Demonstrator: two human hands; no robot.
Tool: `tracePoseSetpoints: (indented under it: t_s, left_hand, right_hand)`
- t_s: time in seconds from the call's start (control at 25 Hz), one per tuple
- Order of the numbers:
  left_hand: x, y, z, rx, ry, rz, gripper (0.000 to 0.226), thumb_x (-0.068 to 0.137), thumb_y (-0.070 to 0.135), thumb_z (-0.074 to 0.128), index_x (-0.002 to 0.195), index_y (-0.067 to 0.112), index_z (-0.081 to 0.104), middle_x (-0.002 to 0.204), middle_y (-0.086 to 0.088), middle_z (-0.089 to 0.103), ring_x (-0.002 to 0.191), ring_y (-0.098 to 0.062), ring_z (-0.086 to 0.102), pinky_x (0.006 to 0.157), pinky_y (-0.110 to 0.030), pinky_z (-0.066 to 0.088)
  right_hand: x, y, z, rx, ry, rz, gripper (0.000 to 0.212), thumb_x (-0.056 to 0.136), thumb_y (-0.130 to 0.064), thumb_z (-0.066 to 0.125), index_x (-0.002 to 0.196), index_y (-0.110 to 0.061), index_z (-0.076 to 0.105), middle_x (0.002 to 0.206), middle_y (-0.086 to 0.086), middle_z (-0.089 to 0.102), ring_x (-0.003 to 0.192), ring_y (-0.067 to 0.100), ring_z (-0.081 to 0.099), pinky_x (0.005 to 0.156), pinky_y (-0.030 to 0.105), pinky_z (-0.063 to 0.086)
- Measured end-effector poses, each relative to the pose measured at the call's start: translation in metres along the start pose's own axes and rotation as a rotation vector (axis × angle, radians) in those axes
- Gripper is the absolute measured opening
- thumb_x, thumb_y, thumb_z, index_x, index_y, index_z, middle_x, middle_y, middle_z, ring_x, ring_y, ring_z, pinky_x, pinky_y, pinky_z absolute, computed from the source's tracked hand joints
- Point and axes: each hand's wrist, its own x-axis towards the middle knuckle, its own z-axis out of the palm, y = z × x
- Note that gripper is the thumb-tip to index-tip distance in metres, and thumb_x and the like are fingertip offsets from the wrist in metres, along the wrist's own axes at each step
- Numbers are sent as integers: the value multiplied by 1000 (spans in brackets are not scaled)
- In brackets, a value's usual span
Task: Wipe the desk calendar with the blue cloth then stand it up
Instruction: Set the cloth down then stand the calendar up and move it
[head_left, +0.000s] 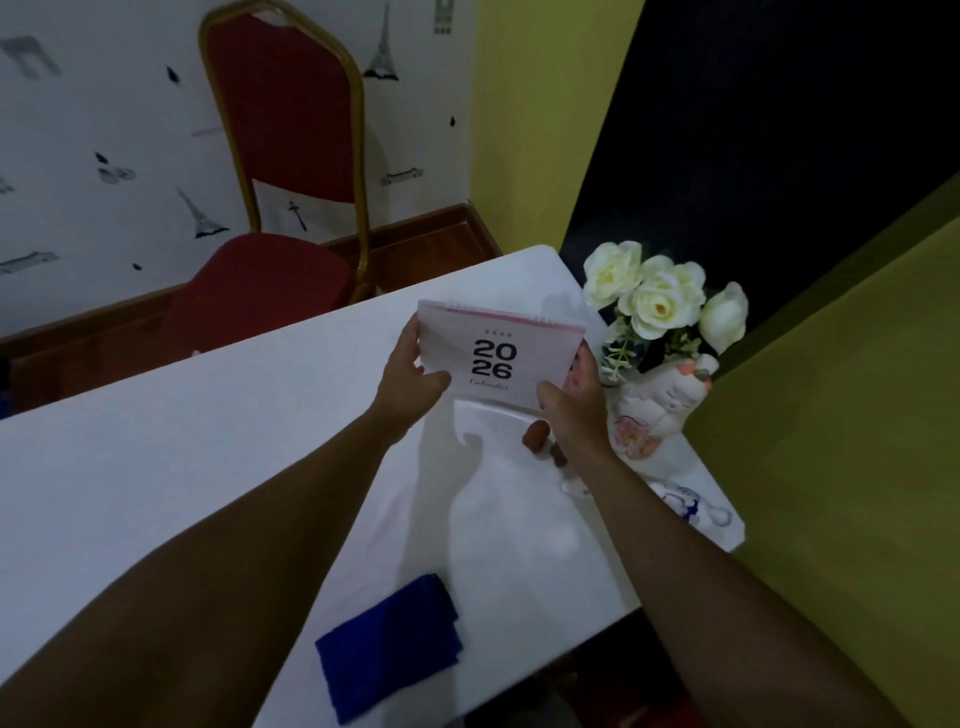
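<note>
The desk calendar (498, 353), white with "2026" printed on its cover and a pink top edge, is held upright above the white table (208, 441). My left hand (413, 374) grips its left edge. Its lower right corner sits in my right hand (574, 400), thumb in front. A white flap of the calendar's base hangs below it, near the tabletop. The blue cloth (389, 647) lies folded on the table near the front edge, apart from both hands.
A white cat-shaped vase (654, 410) with white roses (660, 296) stands right of the calendar, close to my right hand. Small brown objects (537, 436) lie under it. A red chair (280, 208) stands behind the table. A yellow wall is on the right.
</note>
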Motion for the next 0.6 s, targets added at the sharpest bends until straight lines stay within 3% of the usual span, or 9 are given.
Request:
tracePoseSetpoints:
  t_s: [0.12,0.24,0.36,0.52,0.6]
  left_hand:
    - [7,-1,13,-3,-14,-16,91,80,-11,63,153,32,29,134,14,47,126,-17,43,101,-52,48]
    - [7,-4,18,17,-17,-28,94,80,-10,63,155,31,24,151,3,40,136,-23,40,106,-55,44]
    - [6,-7,17,53,-23,-23,93,83,-9,61,157,31,20,156,1,35,142,-26,36,108,-53,41]
    - [3,-12,14,142,17,-58,82,92,4,59,158,31,18,164,3,28,148,-26,30,115,-54,34]
    - [-1,-15,14,177,42,-83,76,94,8,57,158,30,21,165,3,25,149,-26,29,117,-54,32]
  right_hand:
    - [2,8,-4,38,23,-1,80,71,-3,55,142,-39,45,117,-16,71,107,8,68,82,35,62]
    - [-2,12,-6,48,31,-8,76,74,1,53,123,-58,48,103,-26,73,77,-5,71,54,20,58]
    - [-6,11,-8,34,24,14,77,75,2,51,111,-66,44,95,-28,72,61,-7,67,46,17,53]
    - [-11,11,-10,14,64,31,80,77,6,49,142,-38,41,112,-19,70,82,-8,69,49,13,52]
    - [-15,14,-11,-5,97,51,80,77,7,46,146,-35,41,127,-9,66,104,8,68,65,29,62]
